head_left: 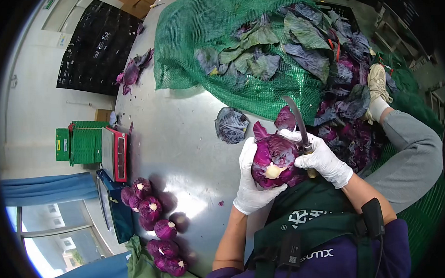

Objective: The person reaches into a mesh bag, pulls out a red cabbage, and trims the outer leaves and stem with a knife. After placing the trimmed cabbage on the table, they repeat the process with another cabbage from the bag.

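A red cabbage [275,158] with its pale cut stem facing me is held close in front of my apron. My left hand [252,181], in a white glove, cups it from the left and below with fingers wrapped round its side. In my right hand [324,159], also gloved, is a curved knife [299,119] with a wooden handle, its blade pointing up and away. The fingers of that hand touch the cabbage's right side. Loose outer leaves stick up at the cabbage's top. A single dark leaf [232,125] lies on the metal table just beyond my left hand.
Green mesh netting [186,44] with loose cabbage leaves [255,52] covers the far table. Several trimmed cabbages [150,208] line the left edge near a red scale [115,155] and green crates [85,143]. Leaf waste [350,133] is piled at right, beside my leg [413,150].
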